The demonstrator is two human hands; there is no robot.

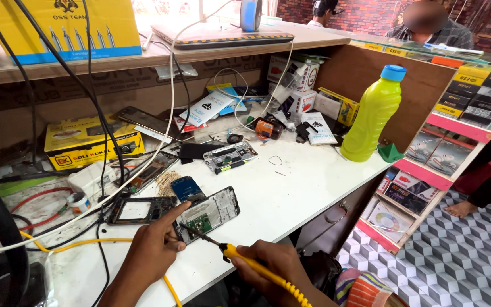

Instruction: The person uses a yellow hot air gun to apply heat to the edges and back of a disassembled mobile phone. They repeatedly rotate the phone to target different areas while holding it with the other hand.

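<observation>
I log the right hand (pixel 274 264) clamped on the yellow-handled soldering iron (pixel 240 254), its tip slanting far-left onto the opened phone (pixel 208 213) at the table's (pixel 291 187) near edge, while the left hand (pixel 157 247), fingers curled and empty, steadies that phone's left side.

A large yellow carton with a blue band (pixel 63 25) stands on the shelf at eleven o'clock. Below it, at nine o'clock, lies a flat yellow box (pixel 89 142). White boxes with red trim (pixel 294 77) stack at one o'clock. Yellow-and-black labelled packets (pixel 475 85) fill the pink rack at three o'clock.
</observation>
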